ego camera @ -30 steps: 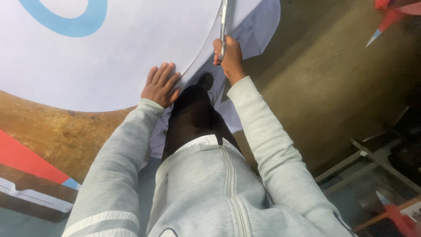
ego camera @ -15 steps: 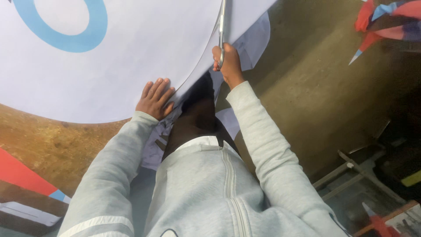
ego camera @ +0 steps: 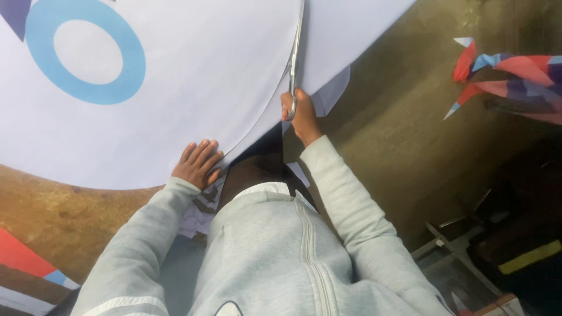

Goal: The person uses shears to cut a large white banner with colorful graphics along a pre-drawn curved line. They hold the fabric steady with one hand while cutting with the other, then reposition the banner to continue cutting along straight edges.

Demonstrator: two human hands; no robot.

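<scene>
The right hand (ego camera: 301, 117) is clenched around the handles of a pair of scissors (ego camera: 294, 58), whose long metal blades point away from the body and lie in a slit in a large white sheet (ego camera: 193, 76). The left hand (ego camera: 198, 164) has no grip on anything — it lies flat, fingers spread, pressing on the near curved edge of the same sheet to hold it still. The sheet spreads over a brownish floor (ego camera: 58, 216) in front of the person, and a light blue printed ring (ego camera: 85, 52) sits on it well to the left of the blades. Judging by how things lie, the cut is under way: it runs from the near edge by the right hand up to the blades, and the sheet already parts into a wide left piece and a narrower right piece (ego camera: 351, 29). How much uncut material lies ahead cannot be told, since the sheet runs out of view at the top. Small white offcuts (ego camera: 196, 216) lie near the person's grey jacket (ego camera: 281, 257), and a heap of red, blue and white scraps (ego camera: 509, 76) lies well apart on the right.
</scene>
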